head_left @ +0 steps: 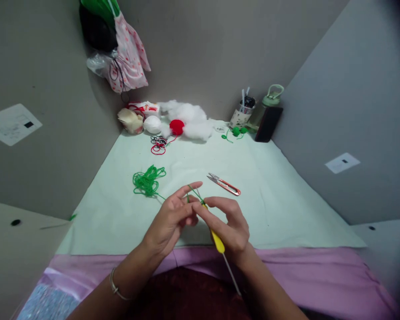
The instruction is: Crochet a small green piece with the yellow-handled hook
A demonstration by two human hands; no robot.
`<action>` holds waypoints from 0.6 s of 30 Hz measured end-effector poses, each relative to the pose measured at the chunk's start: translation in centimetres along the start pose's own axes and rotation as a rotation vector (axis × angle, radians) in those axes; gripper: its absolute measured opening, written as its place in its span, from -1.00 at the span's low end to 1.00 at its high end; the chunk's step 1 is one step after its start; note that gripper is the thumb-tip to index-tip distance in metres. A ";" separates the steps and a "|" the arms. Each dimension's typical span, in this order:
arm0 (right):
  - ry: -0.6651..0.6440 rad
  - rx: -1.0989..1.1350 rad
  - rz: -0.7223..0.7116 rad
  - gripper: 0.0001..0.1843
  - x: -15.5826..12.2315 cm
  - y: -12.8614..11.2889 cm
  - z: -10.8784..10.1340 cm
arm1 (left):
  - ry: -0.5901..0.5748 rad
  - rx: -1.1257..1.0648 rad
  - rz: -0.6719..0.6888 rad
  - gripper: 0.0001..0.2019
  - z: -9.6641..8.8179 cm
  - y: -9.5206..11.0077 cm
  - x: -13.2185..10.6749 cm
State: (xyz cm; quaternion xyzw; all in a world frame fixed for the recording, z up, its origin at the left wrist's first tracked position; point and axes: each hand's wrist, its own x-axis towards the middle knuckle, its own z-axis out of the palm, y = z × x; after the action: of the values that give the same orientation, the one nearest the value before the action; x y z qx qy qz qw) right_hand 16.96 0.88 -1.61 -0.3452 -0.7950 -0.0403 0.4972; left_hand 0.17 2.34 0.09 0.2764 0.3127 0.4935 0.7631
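My right hand (231,224) is closed around a crochet hook with a yellow handle (218,241), its metal shaft pointing down toward my lap. Green yarn (196,192) runs over the raised index finger of my left hand (173,218) to the hook's tip. The left thumb and other fingers pinch close to that tip, where the small stitches are mostly hidden. From this hand the strand leads back to a loose green yarn heap (148,181) on the cloth. Orange-handled thread snips (224,184) lie just beyond my right hand.
Along the back stand white stuffing (195,120), a red ball (177,127), a white ball (152,125), tangled red and black yarn (158,144), small green pieces (236,131), a pen cup (240,114), a bottle (263,109) and a phone (268,124). Grey panels enclose the table.
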 end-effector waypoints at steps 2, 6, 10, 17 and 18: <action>0.043 0.153 0.119 -0.57 0.1 -0.1 -0.2 | -0.033 -0.081 -0.087 -0.47 0.0 0.4 0.0; 0.136 0.526 0.410 -0.71 1.0 -0.1 -0.3 | -0.009 -0.077 -0.040 -0.57 0.1 0.6 -0.1; 0.122 0.623 0.438 -0.75 1.6 -0.2 0.0 | -0.022 0.028 0.045 -0.58 0.6 -0.1 -0.3; 0.068 0.161 0.176 -0.57 0.3 -0.7 0.4 | 0.037 0.003 0.058 -0.56 0.7 -0.9 0.0; 0.060 0.138 0.157 -0.58 0.2 -0.6 0.4 | 0.022 -0.046 0.013 -0.56 0.6 -0.7 0.0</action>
State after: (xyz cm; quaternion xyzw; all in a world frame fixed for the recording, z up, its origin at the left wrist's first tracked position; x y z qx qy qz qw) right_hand 16.24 0.69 -1.44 -0.3702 -0.7510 0.0431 0.5450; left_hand 1.07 2.00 -0.05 0.2553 0.3081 0.5083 0.7626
